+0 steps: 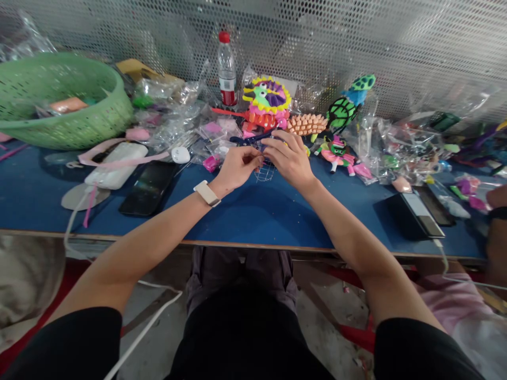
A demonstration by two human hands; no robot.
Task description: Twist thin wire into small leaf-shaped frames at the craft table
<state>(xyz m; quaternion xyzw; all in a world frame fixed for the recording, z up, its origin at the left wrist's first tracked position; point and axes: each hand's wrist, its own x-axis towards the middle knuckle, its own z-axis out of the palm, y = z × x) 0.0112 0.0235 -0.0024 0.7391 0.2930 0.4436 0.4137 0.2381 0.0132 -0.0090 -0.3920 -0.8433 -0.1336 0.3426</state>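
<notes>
My left hand [236, 168], with a pale watch band [207, 193] on the wrist, is closed in a pinch of thumb and forefinger. What it pinches is too small to make out. A small wire frame [264, 173] of thin crossed wires lies just below the fingertips, with a bit of orange at its left. My right hand [292, 159] curls its fingers around the frame's upper right side; its fingertips almost meet the left ones. Behind the hands are dark-blue-handled pliers [247, 140], partly hidden. Close by stand a colourful clay figure [269, 95] and an orange-brown knobbly clay piece [307, 124].
A green basket [119, 100] stands at left, near a black phone [148, 188] and a white power bank [116, 164]. A red-capped bottle [227, 71], plastic bags [170, 119] and a clay turtle [343, 112] line the back. A propped phone [415, 214] stands right, near another person's arm.
</notes>
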